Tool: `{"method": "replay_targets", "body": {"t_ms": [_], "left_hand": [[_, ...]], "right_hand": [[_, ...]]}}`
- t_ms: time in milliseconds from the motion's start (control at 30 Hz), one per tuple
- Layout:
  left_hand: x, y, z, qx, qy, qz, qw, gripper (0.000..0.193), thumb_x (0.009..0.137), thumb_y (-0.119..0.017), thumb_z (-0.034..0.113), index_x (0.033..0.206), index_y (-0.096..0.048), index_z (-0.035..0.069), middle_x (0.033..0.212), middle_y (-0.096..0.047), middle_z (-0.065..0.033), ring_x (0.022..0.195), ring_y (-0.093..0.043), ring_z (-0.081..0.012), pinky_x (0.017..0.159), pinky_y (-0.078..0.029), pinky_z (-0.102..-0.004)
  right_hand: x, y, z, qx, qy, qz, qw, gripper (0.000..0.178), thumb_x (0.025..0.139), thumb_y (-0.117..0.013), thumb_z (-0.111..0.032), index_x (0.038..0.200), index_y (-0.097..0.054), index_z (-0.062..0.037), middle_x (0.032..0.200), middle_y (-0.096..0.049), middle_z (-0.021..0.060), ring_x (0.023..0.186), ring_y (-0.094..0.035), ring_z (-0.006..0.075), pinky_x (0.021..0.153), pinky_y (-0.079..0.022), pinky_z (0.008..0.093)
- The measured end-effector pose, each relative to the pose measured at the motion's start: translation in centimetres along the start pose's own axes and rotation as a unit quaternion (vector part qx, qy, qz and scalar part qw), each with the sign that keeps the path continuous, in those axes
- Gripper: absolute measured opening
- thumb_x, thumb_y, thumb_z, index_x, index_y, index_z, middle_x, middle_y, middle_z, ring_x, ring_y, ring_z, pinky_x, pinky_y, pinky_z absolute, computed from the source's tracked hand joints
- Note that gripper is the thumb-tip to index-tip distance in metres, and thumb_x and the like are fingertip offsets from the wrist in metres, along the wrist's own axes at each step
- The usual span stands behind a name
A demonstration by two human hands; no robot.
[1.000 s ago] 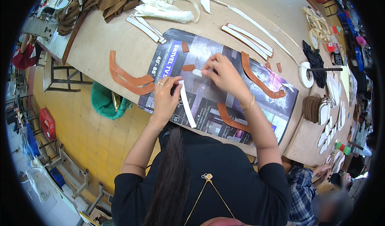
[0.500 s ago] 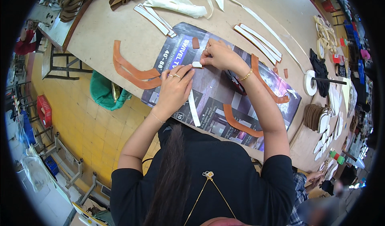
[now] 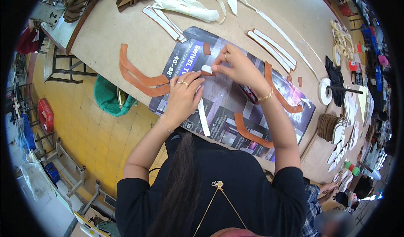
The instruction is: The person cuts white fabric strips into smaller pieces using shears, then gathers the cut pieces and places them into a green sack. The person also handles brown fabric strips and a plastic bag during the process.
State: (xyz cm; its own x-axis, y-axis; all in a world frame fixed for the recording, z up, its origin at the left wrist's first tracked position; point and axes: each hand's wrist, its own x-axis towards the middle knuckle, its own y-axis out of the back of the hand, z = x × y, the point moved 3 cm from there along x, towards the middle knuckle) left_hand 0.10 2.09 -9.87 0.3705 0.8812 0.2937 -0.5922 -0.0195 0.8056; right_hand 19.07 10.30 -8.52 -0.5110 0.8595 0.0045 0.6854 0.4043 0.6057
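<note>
Between my hands is a small white strip piece over a small brown leather tab. My right hand pinches the white piece's right end, tilting it up off the tab. My left hand lies on the printed cardboard sheet, its fingers stretched out and the tips by the tab's left end; whether they touch it I cannot tell. A narrow white strip runs toward me below the left fingers. Another brown tab lies farther up the cardboard.
Curved tan leather strips lie at the left and more at the right. White-faced strips and a white tape roll on a rod lie beyond. Dark scissors-like handles show beside my right wrist. A person's hand is at lower right.
My right hand has lifted the white piece's end and shifted slightly right and down. My left fingertips have drawn back from the piece.
</note>
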Motion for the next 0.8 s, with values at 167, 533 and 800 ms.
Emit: {"method": "replay_targets", "body": {"t_ms": [167,533,800], "left_hand": [[1.6,2.8,1.4,-0.386,0.179,0.05,0.903,0.022,0.088,-0.07,0.009,0.108,-0.067,-0.001,0.11,-0.065,-0.0102,0.095,-0.063,-0.0182,0.081,-0.049,-0.0287],[2.4,5.2,4.9,-0.433,0.148,0.085,0.885,0.028,0.088,-0.065,-0.003,0.115,-0.067,-0.001,0.112,-0.066,-0.0115,0.095,-0.065,-0.017,0.083,-0.052,-0.0263],[2.3,4.7,6.4,-0.231,-0.031,0.135,0.963,0.058,0.078,-0.067,-0.009,0.134,-0.056,0.003,0.126,-0.059,-0.0155,0.11,-0.061,-0.0284,0.089,-0.05,-0.0338]], "right_hand": [[-3.7,0.7,-5.6,0.037,0.008,0.087,0.995,0.018,0.084,-0.073,-0.02,0.089,-0.07,-0.0034,0.09,-0.051,0.0079,0.087,-0.053,0.023,0.079,-0.044,0.0321],[-7.2,0.5,-9.7,0.054,0.024,0.284,0.957,0.02,0.076,-0.078,-0.01,0.095,-0.072,-0.007,0.088,-0.057,0.0073,0.084,-0.056,0.0233,0.078,-0.044,0.0342],[-7.1,0.4,-10.8,0.01,0.04,0.331,0.943,0.027,0.072,-0.08,-0.011,0.098,-0.074,-0.0091,0.085,-0.062,0.0019,0.082,-0.056,0.0189,0.076,-0.038,0.0327]]}}
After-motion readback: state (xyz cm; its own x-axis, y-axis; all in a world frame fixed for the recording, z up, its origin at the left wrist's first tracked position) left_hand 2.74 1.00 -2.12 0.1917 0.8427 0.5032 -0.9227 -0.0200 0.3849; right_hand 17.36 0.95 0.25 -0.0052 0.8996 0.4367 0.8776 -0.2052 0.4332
